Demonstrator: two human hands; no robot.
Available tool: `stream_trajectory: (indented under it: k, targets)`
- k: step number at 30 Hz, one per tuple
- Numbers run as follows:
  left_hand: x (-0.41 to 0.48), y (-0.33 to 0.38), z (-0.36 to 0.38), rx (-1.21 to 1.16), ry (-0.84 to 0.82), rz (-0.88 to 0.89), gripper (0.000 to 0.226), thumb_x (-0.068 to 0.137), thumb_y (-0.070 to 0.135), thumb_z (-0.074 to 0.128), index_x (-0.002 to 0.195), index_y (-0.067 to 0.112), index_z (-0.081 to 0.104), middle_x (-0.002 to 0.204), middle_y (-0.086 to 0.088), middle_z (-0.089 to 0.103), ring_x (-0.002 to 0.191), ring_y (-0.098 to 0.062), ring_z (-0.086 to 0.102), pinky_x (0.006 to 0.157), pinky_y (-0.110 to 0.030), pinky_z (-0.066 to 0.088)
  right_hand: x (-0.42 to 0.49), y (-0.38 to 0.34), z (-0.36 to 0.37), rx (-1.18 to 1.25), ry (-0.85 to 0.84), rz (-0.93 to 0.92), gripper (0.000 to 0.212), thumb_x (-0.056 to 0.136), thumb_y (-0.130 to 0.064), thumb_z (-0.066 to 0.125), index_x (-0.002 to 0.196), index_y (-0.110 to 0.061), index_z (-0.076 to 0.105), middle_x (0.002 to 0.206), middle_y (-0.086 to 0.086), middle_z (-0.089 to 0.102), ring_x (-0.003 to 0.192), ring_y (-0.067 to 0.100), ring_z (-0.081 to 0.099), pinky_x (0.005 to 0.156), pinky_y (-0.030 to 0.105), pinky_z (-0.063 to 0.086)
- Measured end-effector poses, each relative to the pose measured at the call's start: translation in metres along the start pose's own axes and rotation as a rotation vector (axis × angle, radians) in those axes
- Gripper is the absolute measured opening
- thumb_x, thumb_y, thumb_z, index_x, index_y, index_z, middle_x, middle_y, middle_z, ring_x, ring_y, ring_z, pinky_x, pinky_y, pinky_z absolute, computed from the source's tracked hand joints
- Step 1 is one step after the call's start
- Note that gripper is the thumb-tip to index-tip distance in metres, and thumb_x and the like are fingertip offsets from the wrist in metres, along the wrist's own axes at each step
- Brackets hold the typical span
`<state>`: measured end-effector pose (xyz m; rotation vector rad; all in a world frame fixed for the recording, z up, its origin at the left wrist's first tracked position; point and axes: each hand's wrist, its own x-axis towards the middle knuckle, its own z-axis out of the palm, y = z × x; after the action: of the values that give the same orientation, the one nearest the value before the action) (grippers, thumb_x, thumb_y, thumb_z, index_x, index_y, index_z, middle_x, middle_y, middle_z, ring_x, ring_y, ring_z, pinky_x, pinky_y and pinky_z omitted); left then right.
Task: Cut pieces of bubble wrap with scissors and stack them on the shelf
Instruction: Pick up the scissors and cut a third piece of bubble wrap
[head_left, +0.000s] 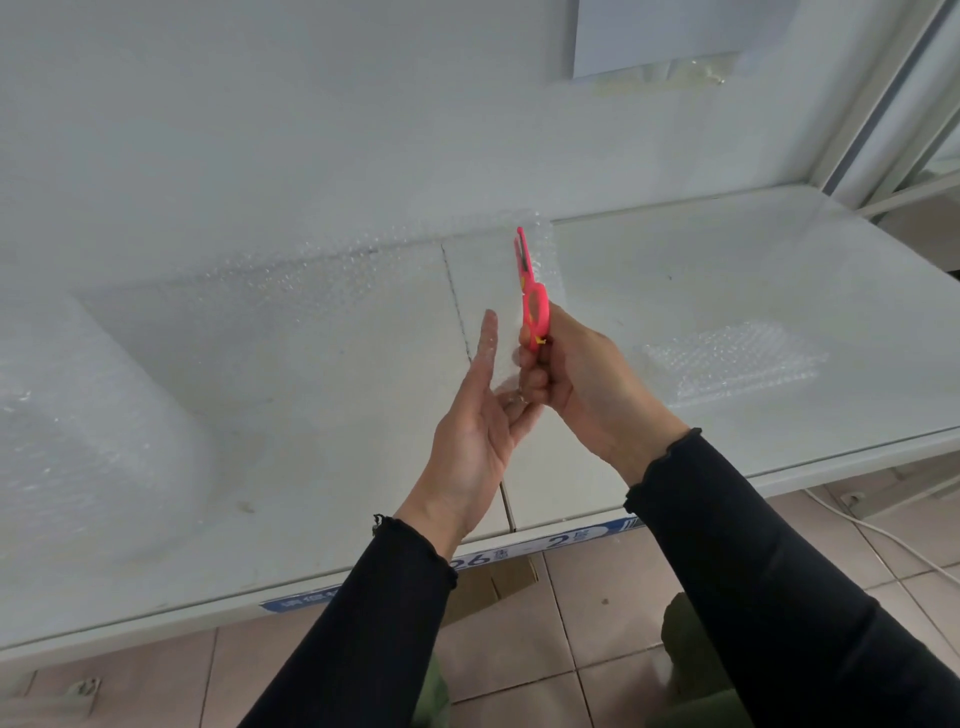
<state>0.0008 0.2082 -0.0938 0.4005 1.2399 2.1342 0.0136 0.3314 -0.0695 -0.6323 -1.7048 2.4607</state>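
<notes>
A person's right hand (582, 384) grips pink scissors (531, 291), blades up and nearly closed, working through a strip of bubble wrap (543, 260) held above the white shelf (727, 249), while the left hand (478, 431), palm open and fingers extended, steadies the strip's lower end just beside the scissors. The job looks only partly done: a small stack of cut pieces (727, 358) lies on the shelf right of the scissors, and a large uncut sheet (93, 395) remains well to their left.
</notes>
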Motion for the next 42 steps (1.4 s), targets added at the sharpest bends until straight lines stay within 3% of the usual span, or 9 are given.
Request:
stream_trajectory:
  k: [5,8,12,16,31,33,36,38,42]
  targets:
    - [0.002,-0.005,-0.009,0.008,0.004,-0.006,0.038,0.108,0.042,0.037,0.143,0.051,0.046,0.122,-0.006,0.067,0.126,-0.016,0.060,0.121,-0.040,0.031,0.003,0.000,-0.002,-0.005,0.009,-0.012,0.036,0.097,-0.044,0.060,0.072,-0.018,0.055,0.064,0.001,0.050,0.054,0.014,0.035,0.055,0.028,0.031]
    - [0.001,-0.007,-0.012,0.038,-0.019,-0.009,0.039,0.108,0.042,0.036,0.145,0.051,0.042,0.139,-0.005,0.061,0.135,-0.017,0.053,0.122,-0.042,0.029,0.005,-0.003,-0.002,-0.014,0.009,-0.005,0.037,0.096,-0.046,0.060,0.071,-0.018,0.055,0.065,0.001,0.050,0.053,0.014,0.036,0.056,0.027,0.032]
    - [0.001,-0.013,-0.015,0.061,-0.044,-0.003,0.041,0.109,0.042,0.033,0.148,0.053,0.035,0.161,-0.006,0.036,0.144,-0.018,0.042,0.124,-0.043,0.026,0.008,-0.008,-0.004,-0.012,0.024,-0.009,0.036,0.095,-0.047,0.060,0.073,-0.019,0.054,0.067,0.001,0.050,0.054,0.014,0.036,0.055,0.026,0.033]
    - [0.001,-0.016,-0.016,0.047,-0.036,0.003,0.041,0.110,0.041,0.032,0.149,0.052,0.034,0.162,0.000,0.033,0.145,-0.018,0.041,0.123,-0.043,0.026,0.009,-0.007,-0.004,0.008,0.032,-0.016,0.035,0.097,-0.042,0.060,0.073,-0.018,0.052,0.065,0.000,0.049,0.053,0.013,0.035,0.055,0.026,0.032]
    - [-0.005,-0.020,-0.014,0.017,-0.004,-0.051,0.041,0.109,0.045,0.031,0.148,0.055,0.033,0.164,-0.008,0.027,0.142,-0.014,0.045,0.123,-0.040,0.026,0.028,-0.013,-0.004,0.023,0.057,0.013,0.041,0.096,-0.051,0.057,0.071,-0.018,0.052,0.064,0.000,0.049,0.052,0.012,0.036,0.053,0.024,0.035]
    - [-0.004,-0.022,-0.014,-0.021,0.025,-0.066,0.041,0.109,0.044,0.032,0.148,0.054,0.033,0.165,-0.002,0.026,0.142,-0.014,0.044,0.123,-0.041,0.026,0.029,-0.013,-0.003,0.037,0.059,0.004,0.041,0.097,-0.049,0.058,0.071,-0.018,0.052,0.064,0.000,0.048,0.052,0.013,0.035,0.053,0.024,0.034]
    - [-0.002,-0.026,-0.013,-0.088,0.084,-0.064,0.041,0.108,0.042,0.035,0.148,0.052,0.035,0.146,0.019,0.043,0.143,-0.016,0.043,0.122,-0.041,0.029,0.030,-0.014,-0.005,0.101,0.054,-0.010,0.039,0.097,-0.045,0.060,0.071,-0.017,0.053,0.063,0.000,0.048,0.054,0.013,0.034,0.052,0.023,0.034]
    - [0.001,-0.027,-0.014,-0.160,0.114,-0.080,0.042,0.107,0.042,0.040,0.148,0.050,0.038,0.133,0.021,0.051,0.144,-0.018,0.043,0.121,-0.042,0.031,0.030,-0.015,-0.008,0.128,0.036,-0.009,0.038,0.097,-0.045,0.061,0.072,-0.017,0.053,0.064,0.001,0.048,0.055,0.013,0.034,0.053,0.023,0.033]
    - [0.001,-0.022,-0.013,-0.252,0.238,-0.195,0.060,0.098,0.057,0.050,0.153,0.043,0.031,0.163,0.000,0.030,0.147,-0.018,0.036,0.117,-0.051,0.036,0.025,-0.016,-0.013,0.012,0.040,-0.014,0.038,0.094,-0.048,0.062,0.074,-0.017,0.052,0.068,0.001,0.050,0.056,0.014,0.036,0.055,0.024,0.036]
